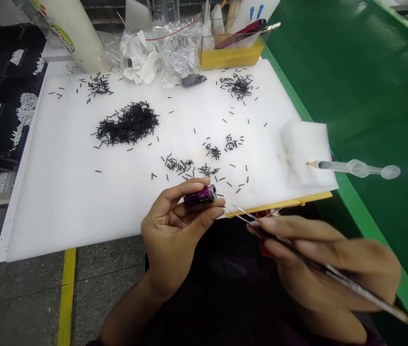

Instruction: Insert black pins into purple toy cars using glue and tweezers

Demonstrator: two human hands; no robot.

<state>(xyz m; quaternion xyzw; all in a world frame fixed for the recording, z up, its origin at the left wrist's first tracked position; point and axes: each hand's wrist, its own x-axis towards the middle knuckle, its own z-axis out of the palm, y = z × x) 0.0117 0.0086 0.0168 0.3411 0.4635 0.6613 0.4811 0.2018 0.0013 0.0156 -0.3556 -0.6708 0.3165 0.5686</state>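
My left hand (175, 230) is closed around a small glossy purple-and-black block (200, 194), held just over the front edge of the white foam sheet. Its thumb and a finger also meet near a tiny dark strip, too small to make out. To the right, my right hand (326, 259) grips a pair of tweezers (242, 214), their tips slightly apart and pointing at the left fingertips. A thin rod (373, 298) with a yellowish end runs back through the same hand; I cannot tell if it is a separate tool.
Small black strips lie in piles (128, 124) and scattered over the foam sheet (63, 202). A syringe (355, 168) rests on a folded foam pad (308, 149). Behind are a yellow-based tool box (233, 56), plastic bags (178, 50) and a large cylinder (78, 36). Black trays (6, 86) stand left.
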